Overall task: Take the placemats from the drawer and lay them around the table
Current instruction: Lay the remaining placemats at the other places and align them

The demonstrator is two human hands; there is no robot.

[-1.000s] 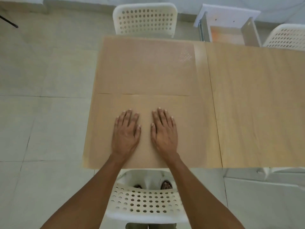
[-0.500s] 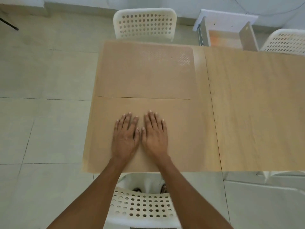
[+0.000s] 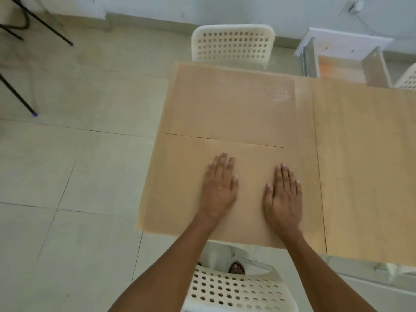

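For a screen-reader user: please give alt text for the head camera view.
Both hands, left hand and right hand, lie flat and apart on the near placemat on a wooden table. A far placemat lies beyond it, facing a white chair.

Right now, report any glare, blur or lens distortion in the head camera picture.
Head view: soft, even light, no hard shadows; a pale glare patch sits on the far tan woven placemat; the left hand is slightly motion-blurred, the right hand sharper; wide-angle bending skews the light wooden table edges and floor tile lines.
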